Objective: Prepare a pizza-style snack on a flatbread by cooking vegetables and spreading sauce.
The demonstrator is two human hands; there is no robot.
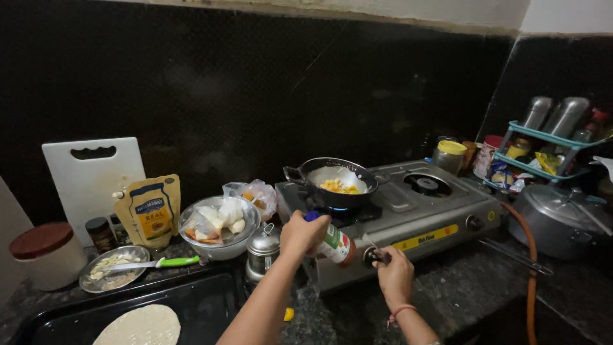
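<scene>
Gas stove [421, 211], steel, two burners: directly ahead of both hands.
Black tray [211, 300] bearing a flatbread [142, 326]: below and left of the left hand.
White cutting board [92, 179]: far left, propped against the wall.
Pressure cooker [555, 220]: well right of the right hand.
Steel bowl [220, 233] of bagged pieces: just left of the left hand.
Black pan [337, 182] with yellow food: on the near burner, above the hands.
Left hand [303, 233]: fingers wrapped around a small bottle [333, 243], tilted, blue cap toward the pan.
Right hand [394, 275]: fingertips pinching the stove knob [377, 256].
</scene>
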